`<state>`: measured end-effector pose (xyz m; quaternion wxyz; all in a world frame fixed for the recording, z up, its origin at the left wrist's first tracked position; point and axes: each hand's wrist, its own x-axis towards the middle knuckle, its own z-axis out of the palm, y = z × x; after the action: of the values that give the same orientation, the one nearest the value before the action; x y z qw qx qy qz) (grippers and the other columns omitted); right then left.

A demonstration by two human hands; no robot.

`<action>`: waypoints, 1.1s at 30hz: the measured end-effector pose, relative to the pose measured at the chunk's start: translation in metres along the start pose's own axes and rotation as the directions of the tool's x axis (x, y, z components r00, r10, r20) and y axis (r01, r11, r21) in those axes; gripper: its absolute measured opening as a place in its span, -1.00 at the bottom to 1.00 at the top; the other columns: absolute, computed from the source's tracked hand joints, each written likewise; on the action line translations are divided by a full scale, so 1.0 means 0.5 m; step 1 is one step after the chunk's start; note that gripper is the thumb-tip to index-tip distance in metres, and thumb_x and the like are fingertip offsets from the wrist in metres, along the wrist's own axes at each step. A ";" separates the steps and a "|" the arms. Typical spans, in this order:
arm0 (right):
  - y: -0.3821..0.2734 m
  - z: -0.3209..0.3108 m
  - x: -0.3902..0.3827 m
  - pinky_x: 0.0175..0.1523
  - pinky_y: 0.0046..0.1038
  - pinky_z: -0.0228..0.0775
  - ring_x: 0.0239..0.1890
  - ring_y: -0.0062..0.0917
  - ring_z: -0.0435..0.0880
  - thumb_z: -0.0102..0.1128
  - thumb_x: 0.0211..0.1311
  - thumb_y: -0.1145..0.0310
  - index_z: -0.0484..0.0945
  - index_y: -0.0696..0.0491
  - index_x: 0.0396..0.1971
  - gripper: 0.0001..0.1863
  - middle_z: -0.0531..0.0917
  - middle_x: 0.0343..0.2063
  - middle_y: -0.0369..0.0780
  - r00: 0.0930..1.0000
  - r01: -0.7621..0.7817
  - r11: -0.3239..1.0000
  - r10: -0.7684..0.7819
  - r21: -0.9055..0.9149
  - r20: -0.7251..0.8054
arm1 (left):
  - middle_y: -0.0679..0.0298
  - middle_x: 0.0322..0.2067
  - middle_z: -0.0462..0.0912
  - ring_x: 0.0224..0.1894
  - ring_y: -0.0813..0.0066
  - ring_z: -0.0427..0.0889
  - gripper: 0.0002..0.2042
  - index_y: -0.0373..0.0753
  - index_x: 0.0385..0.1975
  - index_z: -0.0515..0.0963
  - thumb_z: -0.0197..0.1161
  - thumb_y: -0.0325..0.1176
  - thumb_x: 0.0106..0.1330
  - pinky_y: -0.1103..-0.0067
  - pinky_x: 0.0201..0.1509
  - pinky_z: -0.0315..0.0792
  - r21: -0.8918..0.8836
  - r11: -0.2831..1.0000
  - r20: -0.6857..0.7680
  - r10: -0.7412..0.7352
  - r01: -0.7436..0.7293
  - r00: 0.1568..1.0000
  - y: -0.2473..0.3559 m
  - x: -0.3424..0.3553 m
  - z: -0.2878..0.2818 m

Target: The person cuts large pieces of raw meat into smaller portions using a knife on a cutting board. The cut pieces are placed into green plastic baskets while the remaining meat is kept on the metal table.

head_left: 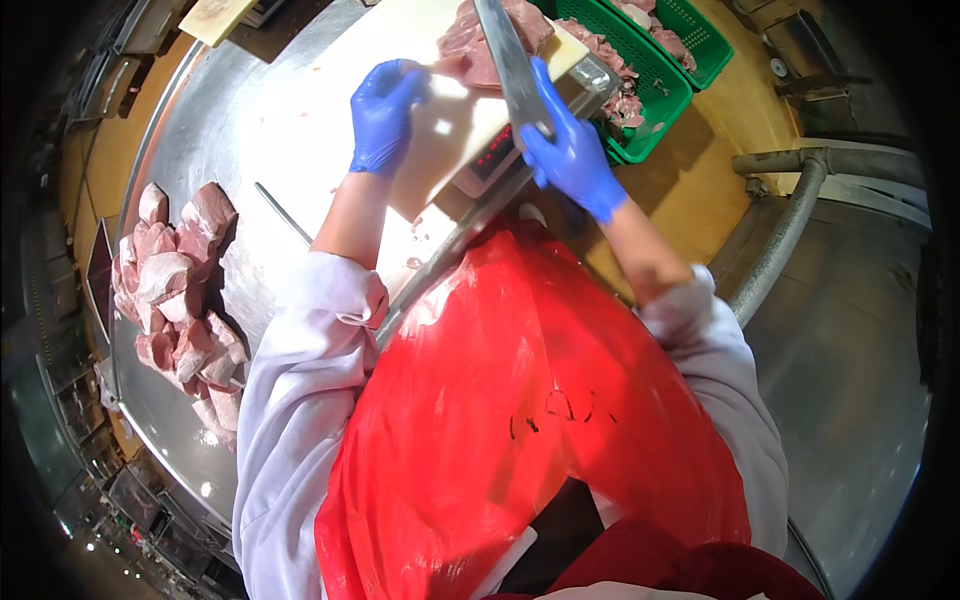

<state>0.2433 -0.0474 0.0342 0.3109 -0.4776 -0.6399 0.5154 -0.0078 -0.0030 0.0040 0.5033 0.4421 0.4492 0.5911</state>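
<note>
The pink meat [468,50] is found at 12 o'clock, flat on a pale board [462,128]. It can be guessed that it is soft and floppy, wet and slippery, and not very heavy. It could be torn if it is pulled hard. It is best held by its thick part, with the whole hand laid on top and the fingertips tucked back, well away from the blade.

The knife [510,65] is laid across the meat in this view; whether it is touched by the blade cannot be told. The knife is grasped in the right hand [575,160], at 1 o'clock, with one finger stretched out beside the blade. It should feel hard and stiff, and it must be held by the handle only.

The left hand [383,115], at 11 o'clock, is bent with its fingers curled next to the edge of the meat. Whether that edge is pinched cannot be told, as the tips are blurred.

Just below the board, a box with red lights [485,172] is seen. Green baskets [655,130] with meat bits are set between 1 and 2 o'clock. A thin rod [283,215] is laid at 10 o'clock. At 9 o'clock, a pile of chunks [165,278] is kept on the metal table [258,300].
</note>
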 end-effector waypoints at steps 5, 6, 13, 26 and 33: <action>0.019 0.074 0.069 -0.44 -0.15 0.53 -0.64 -0.24 0.66 0.05 0.26 0.45 -0.17 -0.07 0.54 -0.11 0.61 -0.68 -0.01 0.990 0.095 0.978 -0.112 -0.186 -0.086 | 0.22 -0.33 0.65 -0.34 0.51 0.60 -0.91 -0.38 -0.22 0.59 0.25 -0.51 0.35 0.57 -0.17 0.50 -0.019 0.999 0.024 0.039 -0.039 0.999 0.010 0.003 0.020; 0.030 0.083 0.051 -0.43 -0.10 0.50 -0.63 -0.17 0.65 0.04 0.26 0.44 -0.16 -0.06 0.53 -0.12 0.58 -0.69 0.03 0.989 0.095 0.961 -0.120 -0.258 -0.082 | 0.22 -0.33 0.65 -0.34 0.52 0.60 -0.91 -0.38 -0.22 0.59 0.25 -0.51 0.35 0.58 -0.17 0.50 -0.021 0.999 0.021 0.047 -0.047 0.999 0.009 0.005 0.017; -0.019 0.012 -0.245 -0.47 -0.15 0.42 -0.69 -0.25 0.55 -0.01 0.29 0.44 -0.14 -0.11 0.54 -0.15 0.51 -0.73 -0.02 0.984 -0.115 0.951 0.149 -0.288 0.098 | 0.20 -0.32 0.66 -0.33 0.47 0.63 -0.80 -0.37 -0.17 0.58 0.30 -0.43 0.27 0.60 -0.16 0.53 0.091 0.988 -0.226 -0.103 0.126 0.969 -0.036 0.049 -0.101; -0.114 0.030 0.183 -0.43 -0.38 0.56 -0.56 -0.41 0.69 0.09 0.31 0.30 0.07 -0.02 0.49 -0.24 0.68 -0.46 -0.02 0.981 0.082 0.860 -0.160 -0.504 -0.113 | 0.07 -0.31 0.76 -0.25 0.13 0.75 -0.66 -0.25 -0.18 0.66 0.29 -0.10 0.25 0.36 -0.08 0.57 0.771 0.599 0.148 0.161 -0.216 0.976 -0.068 0.143 -0.019; -0.076 0.036 0.204 -0.25 -0.18 0.59 -0.45 -0.13 0.74 -0.02 0.38 0.30 -0.03 0.22 0.46 -0.26 0.69 -0.40 0.13 0.991 0.122 0.414 -0.103 -0.902 0.086 | 0.09 -0.22 0.74 -0.14 -0.01 0.70 -0.74 -0.12 -0.20 0.69 0.21 -0.16 0.22 0.25 0.02 0.54 0.763 0.609 0.151 0.159 -0.218 0.976 -0.052 0.113 0.013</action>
<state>0.1806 0.0408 0.0558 0.0339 -0.5214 -0.8495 0.0727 -0.0021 0.0558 -0.0159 0.2142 0.6798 0.5929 0.3748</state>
